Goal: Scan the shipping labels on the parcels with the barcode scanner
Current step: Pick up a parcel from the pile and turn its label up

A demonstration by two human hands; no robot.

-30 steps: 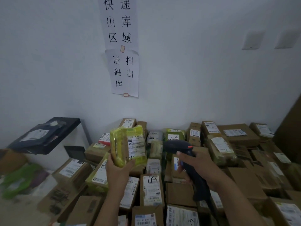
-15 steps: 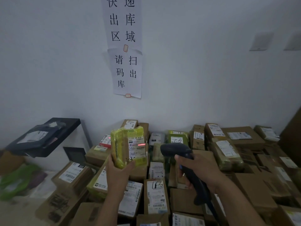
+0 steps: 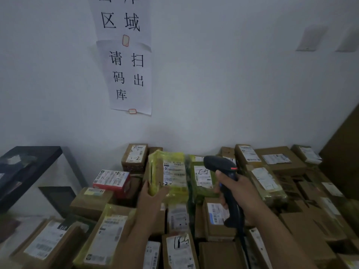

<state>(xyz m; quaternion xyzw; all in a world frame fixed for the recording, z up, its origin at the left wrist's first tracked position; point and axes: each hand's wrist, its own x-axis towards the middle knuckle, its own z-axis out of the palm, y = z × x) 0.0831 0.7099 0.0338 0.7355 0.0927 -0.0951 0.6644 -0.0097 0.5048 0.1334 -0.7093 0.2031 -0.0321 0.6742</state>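
While left hand (image 3: 153,193) gripped the yellow parcel (image 3: 169,177) upright, label (image 3: 174,172) facing out for reading, right hand (image 3: 238,189) clasped the scanner (image 3: 223,167) aimed at it.

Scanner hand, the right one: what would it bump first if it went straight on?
Likely the yellow parcel held up by the left hand; the right hand's scanner aims at its label. Depth is unclear.

Parcels (image 3: 219,226) lie packed side by side across the lower frame, touching. Free air lies above them, before the wall (image 3: 213,84). At centre the left hand (image 3: 153,193) grips a yellow parcel (image 3: 171,175) and the right hand (image 3: 239,189) a scanner (image 3: 219,164); a black stand (image 3: 29,158) crowds the left edge
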